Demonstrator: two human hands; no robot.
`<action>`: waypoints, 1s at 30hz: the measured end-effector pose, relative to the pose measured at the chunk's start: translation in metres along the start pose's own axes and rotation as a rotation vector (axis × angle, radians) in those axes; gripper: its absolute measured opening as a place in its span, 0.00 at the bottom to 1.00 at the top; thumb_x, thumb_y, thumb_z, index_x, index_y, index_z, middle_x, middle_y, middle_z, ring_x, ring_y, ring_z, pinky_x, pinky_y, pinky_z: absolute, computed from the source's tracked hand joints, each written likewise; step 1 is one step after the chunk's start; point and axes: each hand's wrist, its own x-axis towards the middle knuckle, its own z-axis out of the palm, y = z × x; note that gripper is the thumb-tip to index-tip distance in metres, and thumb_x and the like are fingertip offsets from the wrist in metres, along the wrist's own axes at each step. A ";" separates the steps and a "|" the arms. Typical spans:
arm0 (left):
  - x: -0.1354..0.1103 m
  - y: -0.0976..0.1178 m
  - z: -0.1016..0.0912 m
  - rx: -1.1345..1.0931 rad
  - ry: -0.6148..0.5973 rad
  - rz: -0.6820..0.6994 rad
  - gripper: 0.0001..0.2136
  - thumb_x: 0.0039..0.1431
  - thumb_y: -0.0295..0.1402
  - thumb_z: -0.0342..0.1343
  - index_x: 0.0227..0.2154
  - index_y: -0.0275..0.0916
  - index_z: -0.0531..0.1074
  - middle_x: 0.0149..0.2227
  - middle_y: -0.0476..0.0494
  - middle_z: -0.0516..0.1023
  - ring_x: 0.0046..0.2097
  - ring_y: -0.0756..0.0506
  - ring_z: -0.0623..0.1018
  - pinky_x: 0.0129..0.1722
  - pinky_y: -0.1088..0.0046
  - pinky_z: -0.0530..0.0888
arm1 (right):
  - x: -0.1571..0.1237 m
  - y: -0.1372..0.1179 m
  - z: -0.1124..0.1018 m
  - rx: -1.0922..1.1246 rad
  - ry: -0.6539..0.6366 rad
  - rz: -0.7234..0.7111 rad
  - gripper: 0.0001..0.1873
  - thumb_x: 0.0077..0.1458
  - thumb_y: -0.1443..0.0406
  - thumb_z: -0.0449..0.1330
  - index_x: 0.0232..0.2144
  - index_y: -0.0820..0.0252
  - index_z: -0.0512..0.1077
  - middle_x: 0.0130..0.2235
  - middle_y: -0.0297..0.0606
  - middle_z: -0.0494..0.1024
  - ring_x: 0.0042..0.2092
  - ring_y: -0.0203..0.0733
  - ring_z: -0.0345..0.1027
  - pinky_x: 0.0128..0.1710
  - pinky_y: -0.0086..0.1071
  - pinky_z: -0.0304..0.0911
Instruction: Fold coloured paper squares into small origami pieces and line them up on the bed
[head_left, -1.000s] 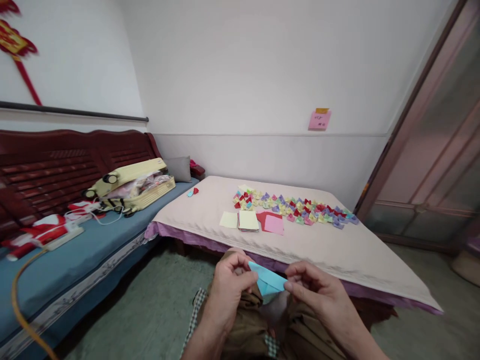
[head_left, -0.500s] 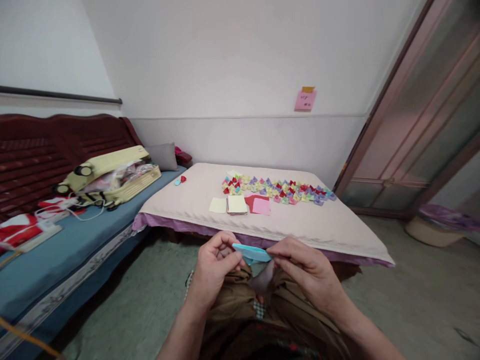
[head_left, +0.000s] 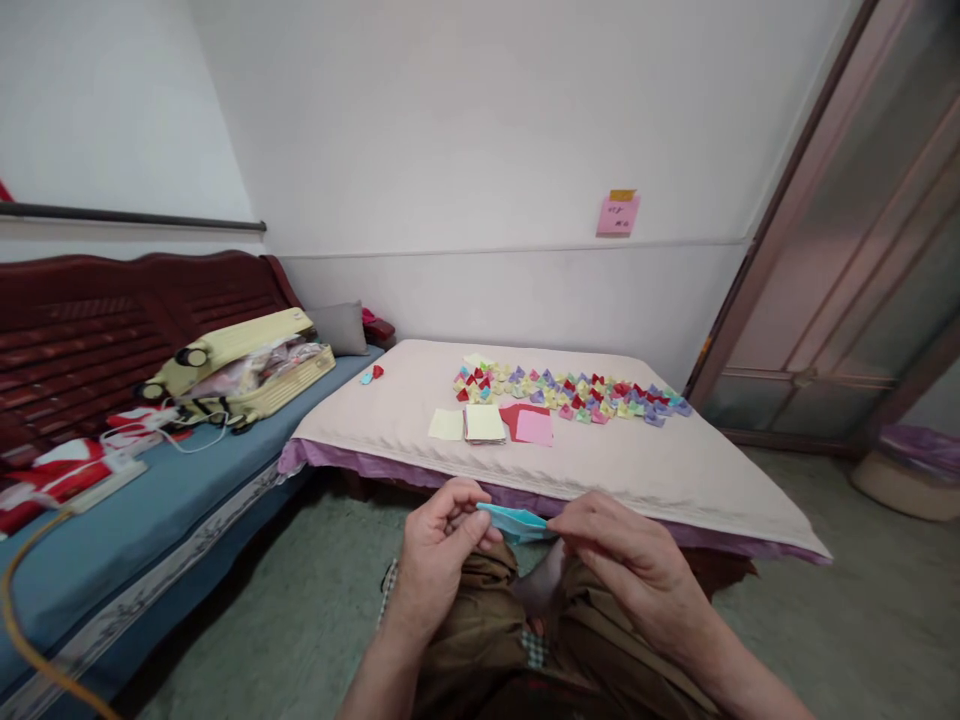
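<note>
A folded piece of light blue paper (head_left: pixel 516 522) is stretched between my two hands, above my lap and just short of the table's front edge. My left hand (head_left: pixel 444 545) pinches its left end between thumb and fingers. At the right end, the fingertips of my right hand (head_left: pixel 634 550) grip the paper's tip. Beyond them on the table (head_left: pixel 637 465) lie a stack of pale yellow paper squares (head_left: pixel 484 423), a single yellow sheet (head_left: pixel 446 425), a pink sheet (head_left: pixel 535 428) and a red sheet (head_left: pixel 512 415).
Many small folded paper pieces (head_left: pixel 570 388) in mixed colours spread along the back of the table. Red and blue pieces (head_left: pixel 377 371) lie at its left end. An open yellow suitcase (head_left: pixel 289 375) rests on the blue-covered bench (head_left: pixel 202 480). A bin (head_left: pixel 907 480) stands right.
The view has shifted slightly up and left, so the scene sits lower and further right. The blue paper has tilted and its folds look opened out a little; both hands still hold it.
</note>
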 end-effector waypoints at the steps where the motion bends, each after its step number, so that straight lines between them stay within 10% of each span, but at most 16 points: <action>1: 0.000 -0.001 0.000 0.008 0.003 0.021 0.07 0.57 0.30 0.57 0.39 0.38 0.74 0.28 0.49 0.77 0.29 0.49 0.78 0.29 0.76 0.74 | 0.000 0.000 0.000 -0.017 0.000 -0.016 0.14 0.57 0.71 0.55 0.38 0.51 0.78 0.30 0.38 0.76 0.31 0.41 0.70 0.29 0.30 0.64; 10: 0.001 -0.009 -0.010 0.407 -0.170 0.527 0.16 0.60 0.20 0.49 0.43 0.42 0.77 0.38 0.42 0.79 0.40 0.47 0.76 0.40 0.72 0.73 | 0.000 0.008 0.000 -0.159 -0.081 -0.123 0.14 0.58 0.74 0.53 0.40 0.52 0.73 0.32 0.37 0.74 0.33 0.39 0.70 0.30 0.28 0.65; 20: 0.001 -0.010 -0.005 0.457 -0.184 0.388 0.13 0.57 0.20 0.49 0.38 0.36 0.76 0.37 0.41 0.79 0.40 0.46 0.76 0.42 0.72 0.71 | -0.003 0.003 0.007 -0.300 -0.101 -0.155 0.08 0.58 0.73 0.54 0.35 0.57 0.71 0.42 0.42 0.73 0.43 0.40 0.70 0.40 0.27 0.65; 30: -0.006 -0.003 0.011 0.237 -0.266 0.059 0.17 0.62 0.28 0.47 0.52 0.40 0.70 0.45 0.43 0.79 0.45 0.46 0.76 0.45 0.72 0.71 | 0.007 0.006 0.017 -0.348 -0.146 -0.058 0.07 0.60 0.69 0.54 0.31 0.59 0.71 0.28 0.35 0.74 0.30 0.37 0.68 0.30 0.28 0.59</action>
